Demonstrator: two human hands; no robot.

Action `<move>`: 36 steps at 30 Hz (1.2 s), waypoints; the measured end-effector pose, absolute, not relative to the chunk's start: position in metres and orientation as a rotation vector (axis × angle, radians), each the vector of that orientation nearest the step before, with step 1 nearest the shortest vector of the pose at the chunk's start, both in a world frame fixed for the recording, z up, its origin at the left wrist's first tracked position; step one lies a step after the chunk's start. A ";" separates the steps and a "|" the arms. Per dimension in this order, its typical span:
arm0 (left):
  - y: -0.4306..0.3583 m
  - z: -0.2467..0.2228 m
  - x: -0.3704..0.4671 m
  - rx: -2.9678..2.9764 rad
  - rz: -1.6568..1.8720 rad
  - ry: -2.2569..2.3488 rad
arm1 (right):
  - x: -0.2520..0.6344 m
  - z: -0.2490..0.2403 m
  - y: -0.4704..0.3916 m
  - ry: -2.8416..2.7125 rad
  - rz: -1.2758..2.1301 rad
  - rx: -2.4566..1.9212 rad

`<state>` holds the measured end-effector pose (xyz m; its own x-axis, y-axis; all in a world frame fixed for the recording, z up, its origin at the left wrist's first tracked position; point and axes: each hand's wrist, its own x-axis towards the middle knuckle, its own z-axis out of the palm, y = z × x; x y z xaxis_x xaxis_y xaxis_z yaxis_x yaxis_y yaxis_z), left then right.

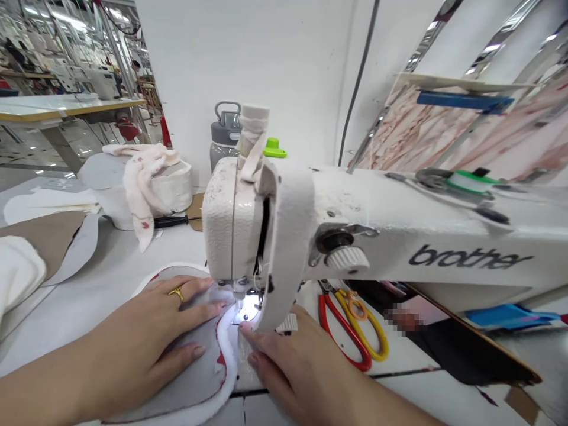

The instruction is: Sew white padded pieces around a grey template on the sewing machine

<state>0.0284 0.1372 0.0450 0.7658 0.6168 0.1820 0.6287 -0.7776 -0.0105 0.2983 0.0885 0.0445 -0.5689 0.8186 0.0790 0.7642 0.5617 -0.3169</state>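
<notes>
A white sewing machine [368, 225] spans the view, its needle area lit at the lower centre. Under the needle lies a grey fabric piece [190, 378] with a thick white edge and small red marks. My left hand [146, 331] rests flat on this piece, left of the needle, fingers spread. My right hand [297, 361] is just right of the needle, partly hidden behind the machine head. Its index fingertip is near the white edge by the presser foot, thumb apart from it, with nothing visible held.
Red-handled scissors [346, 337] and yellow-handled scissors [377, 331] lie right of my right hand. Behind the machine stands a grey bottle [225, 136]. White rolls with pink cloth [146, 183] and a black screwdriver [171, 221] sit at left.
</notes>
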 end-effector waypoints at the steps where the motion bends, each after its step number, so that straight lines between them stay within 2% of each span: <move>1: 0.137 0.046 0.029 -2.877 -0.257 -0.999 | 0.299 0.045 0.089 -2.577 0.382 -1.316; 7: 0.114 0.034 0.048 -2.764 -0.410 -0.983 | 0.302 0.044 0.090 -2.481 0.511 -1.247; 14: 0.097 0.014 0.053 -2.726 -0.423 -1.055 | 0.299 0.043 0.087 -2.579 0.412 -1.227; 18: 0.097 0.015 0.055 -2.735 -0.442 -1.021 | 0.299 0.045 0.087 -2.508 0.400 -1.261; 23: 0.094 0.016 0.062 -2.682 -0.387 -1.211 | 0.300 0.042 0.089 -2.490 0.384 -1.291; 30: 0.103 0.025 0.056 -2.709 -0.362 -0.909 | 0.300 0.036 0.093 -2.392 0.418 -1.390; 36: 0.107 0.022 0.056 -2.750 -0.412 -1.036 | 0.299 0.039 0.096 -2.352 0.421 -1.420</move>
<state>0.0562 0.1069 0.0222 0.7198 0.6182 0.3159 0.6662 -0.7430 -0.0640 0.2990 0.0957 0.0388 -0.4300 0.8902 0.1503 0.7830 0.4506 -0.4288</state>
